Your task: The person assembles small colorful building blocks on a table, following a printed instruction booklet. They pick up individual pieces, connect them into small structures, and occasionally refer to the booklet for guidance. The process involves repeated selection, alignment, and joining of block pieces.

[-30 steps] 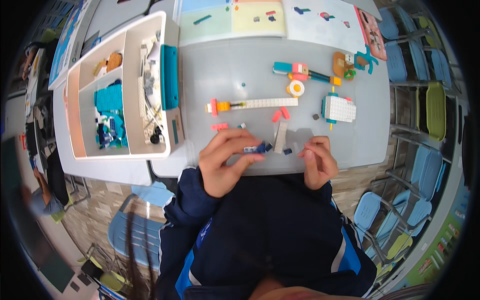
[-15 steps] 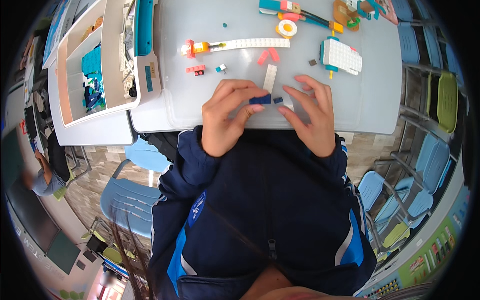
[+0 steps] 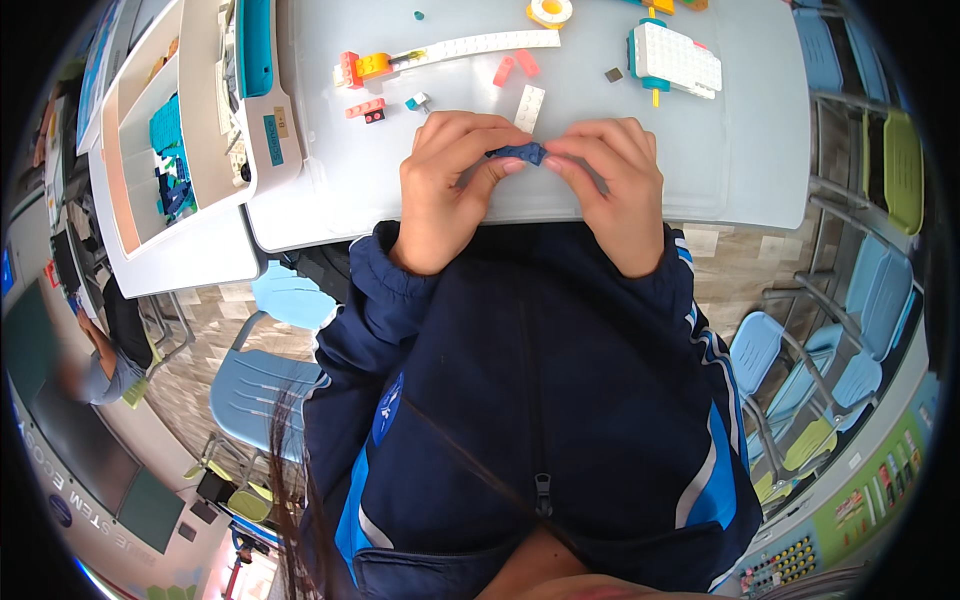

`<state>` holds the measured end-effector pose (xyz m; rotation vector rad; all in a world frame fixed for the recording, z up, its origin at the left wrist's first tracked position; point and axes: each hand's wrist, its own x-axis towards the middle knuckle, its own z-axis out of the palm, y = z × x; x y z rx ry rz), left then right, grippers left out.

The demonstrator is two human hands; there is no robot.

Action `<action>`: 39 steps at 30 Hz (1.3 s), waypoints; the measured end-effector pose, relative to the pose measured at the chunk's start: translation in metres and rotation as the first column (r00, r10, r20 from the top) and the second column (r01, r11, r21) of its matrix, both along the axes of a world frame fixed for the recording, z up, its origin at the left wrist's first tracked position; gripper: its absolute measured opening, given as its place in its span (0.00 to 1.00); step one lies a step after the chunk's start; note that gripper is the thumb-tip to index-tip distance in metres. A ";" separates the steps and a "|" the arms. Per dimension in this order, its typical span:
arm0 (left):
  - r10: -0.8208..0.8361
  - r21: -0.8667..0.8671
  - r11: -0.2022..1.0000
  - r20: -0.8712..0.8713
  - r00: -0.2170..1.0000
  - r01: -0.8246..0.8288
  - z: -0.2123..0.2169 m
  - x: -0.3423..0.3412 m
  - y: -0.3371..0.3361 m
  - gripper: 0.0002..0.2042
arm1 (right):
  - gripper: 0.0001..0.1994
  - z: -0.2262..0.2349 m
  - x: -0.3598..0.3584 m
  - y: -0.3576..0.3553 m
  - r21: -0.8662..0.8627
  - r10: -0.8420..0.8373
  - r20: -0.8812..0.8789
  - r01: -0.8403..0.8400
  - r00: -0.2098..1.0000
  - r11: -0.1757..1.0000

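Note:
My left hand (image 3: 452, 180) pinches a dark blue toy brick (image 3: 513, 153) between thumb and fingers. My right hand (image 3: 612, 180) is closed on a small dark blue piece (image 3: 536, 153) at that brick's right end; the two touch, but whether they are joined I cannot tell. Just beyond my fingertips lies a light studded plate (image 3: 530, 108). Two coral pieces (image 3: 526, 63) are farther back. To the left are a coral brick (image 3: 365, 107) with a dark piece on it and a small white-and-teal piece (image 3: 417, 101).
A long white beam (image 3: 480, 45) with a yellow and coral end lies across the table (image 3: 720, 180). At the back right stands a white block assembly (image 3: 675, 62), near a small dark tile (image 3: 613, 75). A divided white box (image 3: 270, 180) of bricks stands at the left.
My right hand has taken hold of the small blue piece from the table and brought it against the brick in my left hand. The whole view has shifted, with the table higher.

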<state>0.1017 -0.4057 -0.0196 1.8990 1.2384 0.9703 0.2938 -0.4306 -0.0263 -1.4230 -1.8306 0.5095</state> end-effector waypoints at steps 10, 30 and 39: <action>0.043 -0.010 0.999 0.021 0.999 -0.042 -0.002 0.000 0.000 0.12 | 0.07 0.000 0.003 -0.002 0.029 0.058 -0.003 -0.058 0.998 0.998; 0.016 0.053 0.998 -0.020 1.000 -0.015 -0.005 -0.001 -0.003 0.12 | 0.09 -0.012 0.001 -0.003 0.103 0.031 0.042 -0.035 0.999 0.994; 0.027 0.264 0.965 -0.098 0.995 0.000 -0.016 0.001 -0.006 0.14 | 0.10 -0.010 -0.001 -0.005 0.063 -0.028 0.039 0.026 0.999 0.998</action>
